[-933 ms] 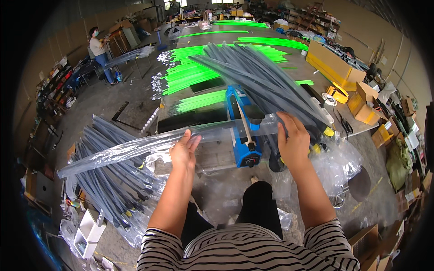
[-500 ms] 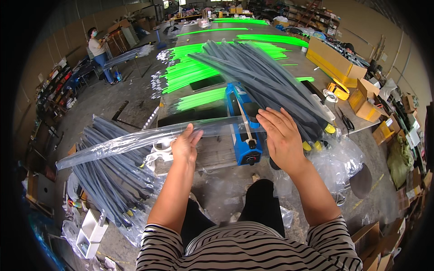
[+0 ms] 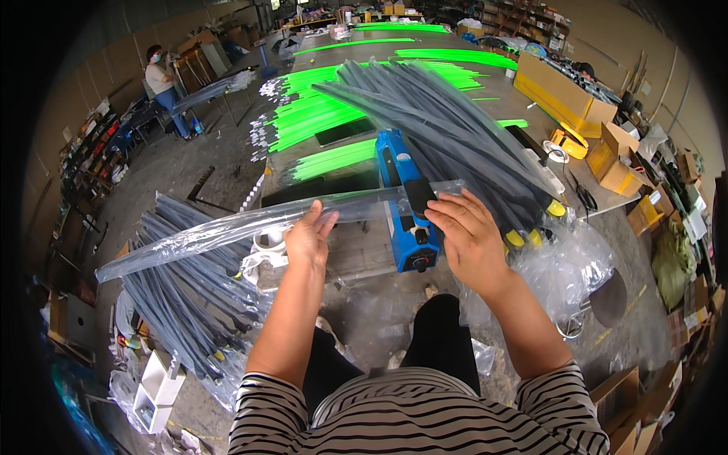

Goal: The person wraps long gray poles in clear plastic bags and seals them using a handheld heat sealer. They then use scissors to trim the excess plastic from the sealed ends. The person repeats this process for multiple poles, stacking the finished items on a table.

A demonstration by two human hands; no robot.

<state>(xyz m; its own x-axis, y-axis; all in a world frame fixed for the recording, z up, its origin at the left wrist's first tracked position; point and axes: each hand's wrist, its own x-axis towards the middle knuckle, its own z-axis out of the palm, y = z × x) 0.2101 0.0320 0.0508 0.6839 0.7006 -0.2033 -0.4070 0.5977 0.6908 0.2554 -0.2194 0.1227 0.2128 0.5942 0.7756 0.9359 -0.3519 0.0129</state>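
My left hand (image 3: 305,236) pinches a long clear plastic sleeve (image 3: 186,236) between thumb and fingers. The sleeve stretches from the far left, over a pile of wrapped dark rods, to a blue bag sealer (image 3: 410,236) on the table's near edge. Its end crosses the sealer under the lowered arm with a black pad (image 3: 418,197) and sticks out on the right. At that pad's right side is my right hand (image 3: 472,236), fingers stretched out and fingertips against the pad. Whether they also touch the sleeve's end is hard to see.
Wrapped dark rods (image 3: 447,125) lie across the table right of the sealer; more wrapped rods (image 3: 189,288) are at the left. Bright green rods (image 3: 315,114) and a black phone (image 3: 345,132) lie beyond. Cardboard boxes (image 3: 565,95) line the right. Another person (image 3: 161,80) stands far left.
The sealer's arm has come down over the sleeve, with my right hand following at its pad. The sleeve's end now shows right of the sealer. My left hand has barely moved.
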